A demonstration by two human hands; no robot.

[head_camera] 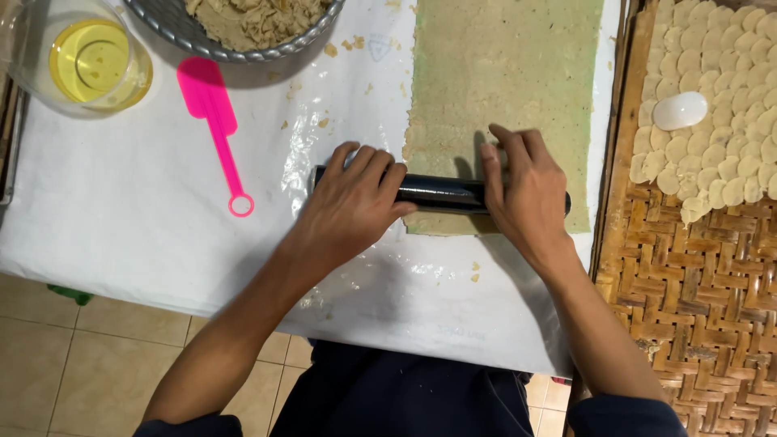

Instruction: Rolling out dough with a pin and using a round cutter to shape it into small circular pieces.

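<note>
A black rolling pin lies across the near end of a long flat sheet of greenish-tan dough on a white plastic-covered table. My left hand presses palm-down on the pin's left end, just off the dough's left edge. My right hand presses on the pin's right part, over the dough. Both hands lie flat on top of the pin, fingers pointing away from me.
A pink plastic spatula lies left of the dough. A metal bowl of crumbly dough and a clear cup of yellow oil stand at the back left. At the right, a woven bamboo tray holds several cut dough rounds and a white oval cutter.
</note>
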